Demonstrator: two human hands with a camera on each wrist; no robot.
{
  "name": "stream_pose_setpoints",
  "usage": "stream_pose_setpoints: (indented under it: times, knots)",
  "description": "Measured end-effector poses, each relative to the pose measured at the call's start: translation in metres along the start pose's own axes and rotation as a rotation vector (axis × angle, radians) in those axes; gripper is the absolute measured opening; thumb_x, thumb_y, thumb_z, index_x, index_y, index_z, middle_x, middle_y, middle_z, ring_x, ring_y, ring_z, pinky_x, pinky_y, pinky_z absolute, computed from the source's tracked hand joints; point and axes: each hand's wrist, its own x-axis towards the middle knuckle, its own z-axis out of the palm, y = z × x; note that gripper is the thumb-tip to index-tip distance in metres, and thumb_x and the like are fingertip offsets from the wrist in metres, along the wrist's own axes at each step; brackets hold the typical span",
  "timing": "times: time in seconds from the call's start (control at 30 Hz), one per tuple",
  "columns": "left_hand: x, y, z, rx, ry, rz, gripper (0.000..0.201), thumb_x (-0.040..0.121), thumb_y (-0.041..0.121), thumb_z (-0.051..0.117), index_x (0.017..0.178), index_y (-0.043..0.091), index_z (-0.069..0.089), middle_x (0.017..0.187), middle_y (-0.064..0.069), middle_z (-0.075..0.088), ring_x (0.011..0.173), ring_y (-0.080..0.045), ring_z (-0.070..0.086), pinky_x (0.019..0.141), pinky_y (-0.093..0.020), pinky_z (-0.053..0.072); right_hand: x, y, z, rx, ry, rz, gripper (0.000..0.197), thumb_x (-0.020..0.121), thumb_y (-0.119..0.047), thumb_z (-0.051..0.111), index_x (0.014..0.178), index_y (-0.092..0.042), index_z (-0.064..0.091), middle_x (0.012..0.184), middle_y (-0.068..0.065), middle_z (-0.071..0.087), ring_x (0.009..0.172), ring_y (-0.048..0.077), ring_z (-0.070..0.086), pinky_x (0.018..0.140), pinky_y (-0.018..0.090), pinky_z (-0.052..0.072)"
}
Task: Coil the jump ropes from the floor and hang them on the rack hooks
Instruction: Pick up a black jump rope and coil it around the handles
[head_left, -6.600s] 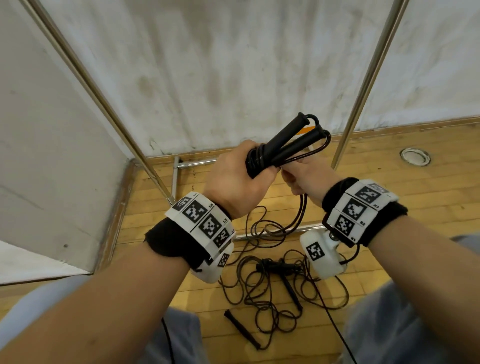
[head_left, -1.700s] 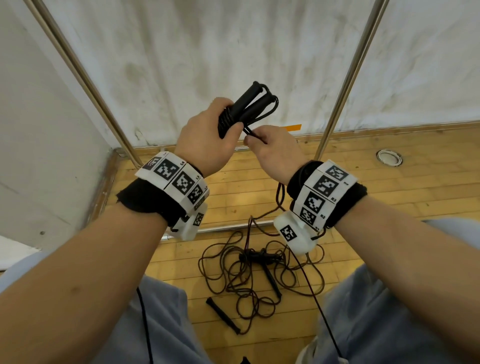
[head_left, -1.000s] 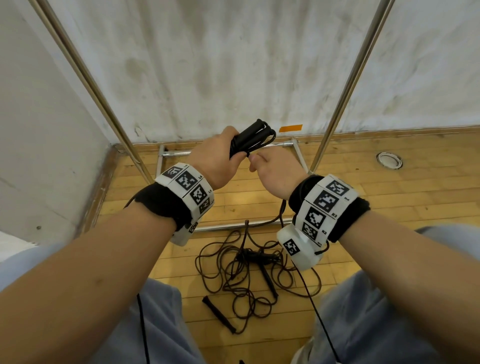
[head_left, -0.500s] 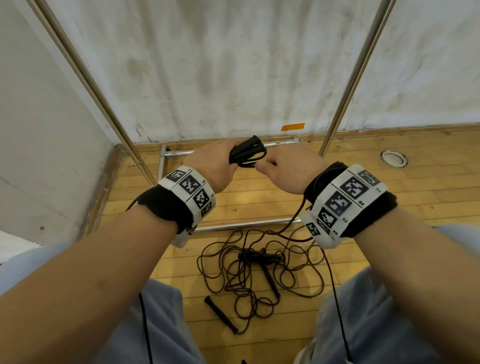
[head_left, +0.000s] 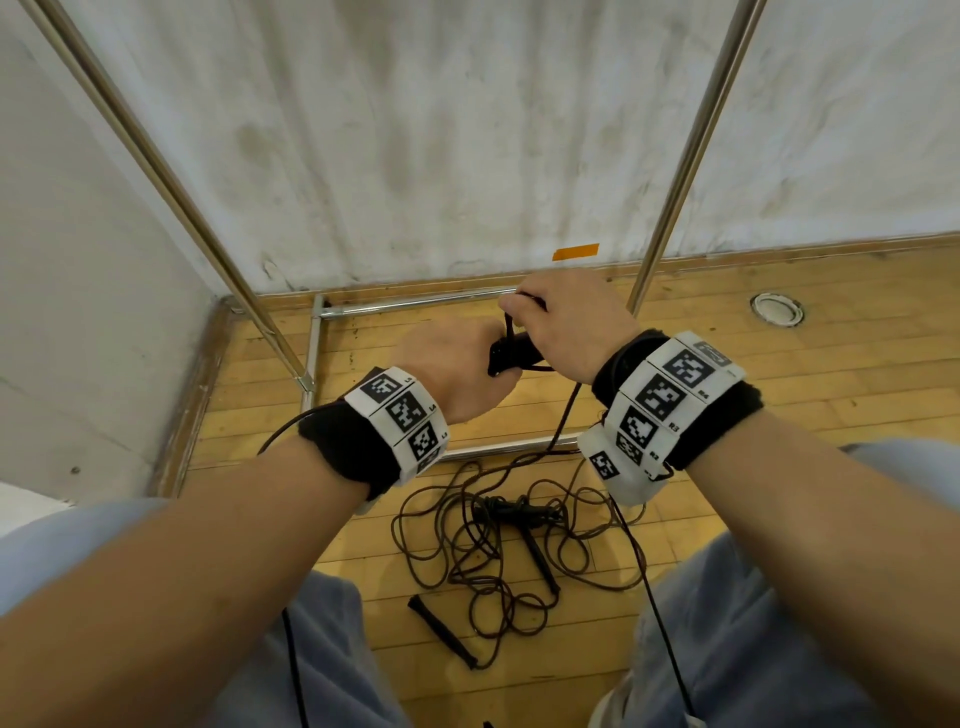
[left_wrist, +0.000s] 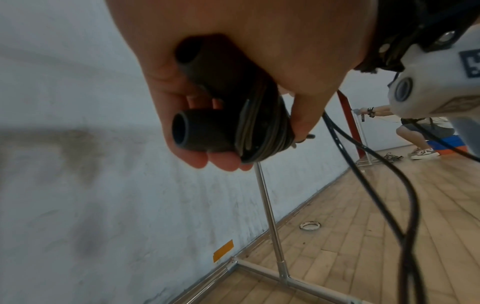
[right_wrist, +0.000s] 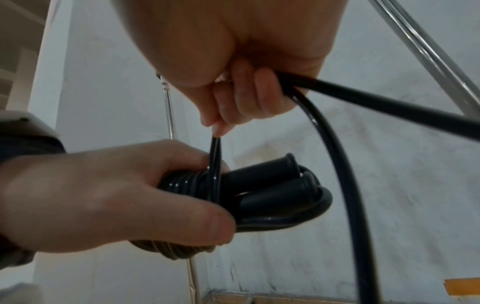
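Note:
My left hand (head_left: 457, 371) grips two black jump-rope handles (right_wrist: 262, 181) held side by side, with several turns of black cord (left_wrist: 262, 127) wound round them. Just above and to the right, my right hand (head_left: 563, 330) pinches a thin loop of that cord (right_wrist: 215, 152) in its fingertips and holds the slack (right_wrist: 327, 131) in its curled fingers. The free cord (head_left: 563, 415) drops from the hands to the floor. More black jump ropes (head_left: 498, 545) lie tangled on the wooden floor between my knees, with a loose handle (head_left: 441, 626) near the front.
The metal rack's uprights (head_left: 685, 156) (head_left: 156, 176) rise on either side of my hands, and its base bars (head_left: 415, 305) lie on the floor by the white wall. A round floor fitting (head_left: 776, 310) sits to the right. Another person (left_wrist: 415, 131) crouches far off.
Both hands have come down from chest height toward the floor. The right hand has moved over the top of the handles, carrying the cord round them; the left keeps its grip.

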Motion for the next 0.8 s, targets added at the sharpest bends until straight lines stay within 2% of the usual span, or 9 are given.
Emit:
stream_pose_setpoints:
  times: [0.17,0.23,0.37,0.5,0.57,0.63,0.7,0.77,0.8]
  knots:
    - [-0.006,0.002,-0.005,-0.048,-0.008,0.027,0.02,0.083,0.049,0.041,0.084,0.032,0.05,0.058,0.01,0.054,0.05,-0.008,0.049,0.043,-0.022,0.028,0.003,0.001,-0.003,0.019,0.051,0.009,0.04,0.094,-0.039,0.047,0.07,-0.011,0.06,0.058,-0.004,0.045,0.054,0.01,0.041,0.05,0.021,0.029]
    - [-0.009,0.004,-0.007,-0.043,-0.005,0.036,0.019,0.083,0.05,0.043,0.077,0.032,0.047,0.056,0.009,0.053,0.048,-0.007,0.048,0.042,-0.022,0.026,0.006,0.004,-0.005,0.041,0.057,0.04,0.043,0.092,-0.044,0.05,0.065,-0.01,0.058,0.055,-0.003,0.043,0.05,0.011,0.039,0.048,0.024,0.028]
    - [-0.013,0.006,-0.012,-0.082,-0.011,0.083,0.019,0.082,0.05,0.047,0.079,0.032,0.05,0.056,0.009,0.052,0.05,-0.005,0.047,0.043,-0.022,0.026,0.011,0.012,-0.01,0.108,0.049,0.157,0.053,0.082,-0.055,0.059,0.059,-0.008,0.055,0.053,0.0,0.039,0.048,0.016,0.036,0.047,0.026,0.031]
    - [-0.017,0.003,-0.02,-0.206,-0.006,0.156,0.011,0.083,0.042,0.054,0.081,0.032,0.05,0.06,0.009,0.054,0.056,-0.006,0.049,0.047,-0.023,0.03,0.013,0.027,-0.021,0.301,-0.094,0.24,0.049,0.074,-0.062,0.064,0.059,-0.015,0.062,0.048,0.0,0.032,0.046,0.016,0.032,0.048,0.025,0.03]
    - [-0.019,0.001,-0.025,-0.309,0.031,0.188,0.008,0.084,0.036,0.059,0.082,0.028,0.055,0.06,0.008,0.055,0.057,-0.007,0.051,0.048,-0.022,0.032,0.011,0.029,-0.024,0.378,-0.167,0.234,0.048,0.076,-0.061,0.062,0.059,-0.016,0.062,0.051,0.003,0.037,0.051,0.02,0.037,0.053,0.026,0.033]
    - [-0.021,0.0,-0.032,-0.425,0.074,0.204,0.007,0.084,0.03,0.062,0.085,0.024,0.06,0.06,0.006,0.058,0.056,-0.008,0.054,0.05,-0.023,0.037,0.01,0.028,-0.023,0.517,-0.206,0.246,0.047,0.075,-0.057,0.063,0.067,-0.011,0.065,0.059,0.005,0.052,0.055,0.015,0.048,0.059,0.025,0.041]
    - [-0.021,0.001,-0.037,-0.548,0.098,0.176,0.009,0.083,0.03,0.062,0.091,0.026,0.064,0.065,0.004,0.062,0.058,-0.011,0.057,0.053,-0.028,0.046,0.011,0.028,-0.019,0.585,-0.249,0.273,0.043,0.079,-0.046,0.064,0.088,-0.004,0.069,0.074,0.012,0.063,0.066,0.019,0.056,0.067,0.028,0.048]
    - [-0.02,0.004,-0.041,-0.699,0.116,0.089,0.01,0.079,0.035,0.059,0.089,0.035,0.063,0.069,0.002,0.066,0.062,-0.013,0.061,0.058,-0.033,0.053,0.011,0.025,-0.014,0.586,-0.227,0.293,0.015,0.091,-0.019,0.057,0.09,-0.006,0.064,0.064,0.005,0.06,0.058,0.017,0.052,0.056,0.025,0.045]
    - [-0.019,0.004,-0.043,-0.766,0.132,0.042,0.01,0.077,0.037,0.057,0.085,0.034,0.063,0.071,0.001,0.067,0.065,-0.015,0.064,0.062,-0.037,0.055,0.01,0.023,-0.012,0.676,-0.195,0.3,0.016,0.093,-0.01,0.051,0.082,-0.01,0.061,0.054,-0.001,0.054,0.051,0.013,0.045,0.048,0.022,0.038]
